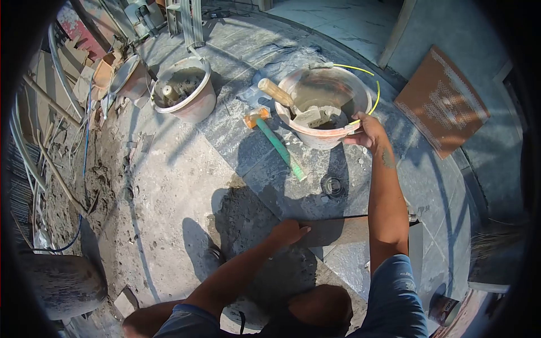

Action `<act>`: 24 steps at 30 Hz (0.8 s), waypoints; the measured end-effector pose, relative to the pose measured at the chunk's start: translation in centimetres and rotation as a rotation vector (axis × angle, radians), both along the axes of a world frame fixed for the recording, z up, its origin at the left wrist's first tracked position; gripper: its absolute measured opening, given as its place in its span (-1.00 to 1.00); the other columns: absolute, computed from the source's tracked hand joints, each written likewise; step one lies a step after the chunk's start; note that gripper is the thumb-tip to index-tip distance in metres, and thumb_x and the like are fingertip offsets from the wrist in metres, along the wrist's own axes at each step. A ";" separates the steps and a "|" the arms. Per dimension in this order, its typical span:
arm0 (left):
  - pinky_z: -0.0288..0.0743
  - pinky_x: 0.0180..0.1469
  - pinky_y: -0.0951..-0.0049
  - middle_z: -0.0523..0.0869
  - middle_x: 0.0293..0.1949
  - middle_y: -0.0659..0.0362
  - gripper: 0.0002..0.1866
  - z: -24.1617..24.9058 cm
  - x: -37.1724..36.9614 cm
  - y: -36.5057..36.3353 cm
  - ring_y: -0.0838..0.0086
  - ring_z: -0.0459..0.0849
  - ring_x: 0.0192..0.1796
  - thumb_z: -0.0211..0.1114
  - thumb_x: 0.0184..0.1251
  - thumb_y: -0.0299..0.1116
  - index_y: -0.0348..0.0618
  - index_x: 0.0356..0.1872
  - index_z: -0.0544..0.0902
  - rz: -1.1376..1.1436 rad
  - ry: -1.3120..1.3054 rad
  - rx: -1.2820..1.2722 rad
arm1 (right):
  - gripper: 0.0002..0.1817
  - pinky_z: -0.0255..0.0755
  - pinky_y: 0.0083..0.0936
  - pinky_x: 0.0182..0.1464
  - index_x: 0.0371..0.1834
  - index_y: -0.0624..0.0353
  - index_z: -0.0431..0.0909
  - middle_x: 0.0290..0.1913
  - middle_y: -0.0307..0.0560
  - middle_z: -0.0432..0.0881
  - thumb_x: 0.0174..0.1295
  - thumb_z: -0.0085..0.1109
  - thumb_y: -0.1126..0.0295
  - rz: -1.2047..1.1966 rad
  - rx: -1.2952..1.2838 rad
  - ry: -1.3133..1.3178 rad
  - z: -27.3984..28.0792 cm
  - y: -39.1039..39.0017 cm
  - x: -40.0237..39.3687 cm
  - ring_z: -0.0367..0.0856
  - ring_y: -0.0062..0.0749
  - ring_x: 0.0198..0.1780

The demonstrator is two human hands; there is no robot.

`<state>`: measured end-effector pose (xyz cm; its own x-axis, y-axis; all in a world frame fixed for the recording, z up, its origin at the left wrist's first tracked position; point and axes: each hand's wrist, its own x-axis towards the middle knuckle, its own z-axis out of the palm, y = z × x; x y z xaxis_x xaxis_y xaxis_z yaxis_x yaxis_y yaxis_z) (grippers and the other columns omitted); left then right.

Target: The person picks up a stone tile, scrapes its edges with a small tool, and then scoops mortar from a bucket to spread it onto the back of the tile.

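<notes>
My right hand [366, 132] grips the near right rim of a mortar-smeared bucket [318, 135], thumb on top and fingers underneath. A trowel [276, 93] with a wooden handle rests in that bucket, its blade down by the wet grey mortar [318, 115]. My left hand [288, 232] is closed at the left end of a flat brown tile [329, 230] with a dark upper edge; its fingertips are mostly hidden. A mallet [276, 141] with a green handle and orange head lies on the floor left of the bucket.
A second bucket [194, 104] with mortar stands at the upper left, a stepladder [186, 22] behind it. A brown tile [442, 101] leans on the right wall. A round drain-like fitting [332, 186] lies before the near bucket. Pipes and rubble [67, 169] line the left.
</notes>
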<state>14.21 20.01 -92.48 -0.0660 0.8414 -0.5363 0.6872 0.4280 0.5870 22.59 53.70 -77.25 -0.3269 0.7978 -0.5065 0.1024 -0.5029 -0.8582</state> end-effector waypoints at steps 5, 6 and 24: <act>0.51 -0.10 0.02 0.68 -0.42 -0.18 -0.29 1.1 -1.5 0.1 -0.07 0.69 -0.22 0.02 0.35 0.24 -0.34 -0.54 0.62 -0.003 -0.008 -0.045 | -0.76 0.72 0.02 -0.43 -0.19 0.50 0.34 -0.31 0.19 0.50 0.17 -0.02 0.50 -0.110 0.104 0.158 -2.4 -1.2 -1.0 0.63 0.06 -0.45; 0.51 -0.11 0.02 0.68 -0.42 -0.18 -0.29 0.7 -2.2 -0.2 -0.07 0.69 -0.23 0.02 0.35 0.25 -0.35 -0.47 0.63 -0.012 0.041 0.014 | -0.78 0.72 0.01 -0.47 -0.18 0.50 0.35 -0.34 0.17 0.51 0.15 -0.03 0.53 -0.153 0.173 0.158 -2.0 -2.0 -1.0 0.63 0.05 -0.50; 0.03 0.46 0.13 0.22 0.44 0.01 0.27 25.9 -19.8 -20.3 0.12 0.16 0.48 0.40 -0.19 0.44 -0.17 0.48 0.08 0.612 -0.569 0.544 | -0.64 0.29 -0.66 -0.32 -0.05 0.28 0.58 -0.45 -0.29 0.51 0.03 0.02 0.64 0.718 0.553 0.190 11.6 -15.8 -4.2 0.39 -0.66 -0.43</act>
<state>-5.59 -0.27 -66.58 -0.4235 0.8891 -0.1739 -0.0061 0.1892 0.9819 18.34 37.89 -65.65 -0.8748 0.4844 -0.0017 0.0641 0.1124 -0.9916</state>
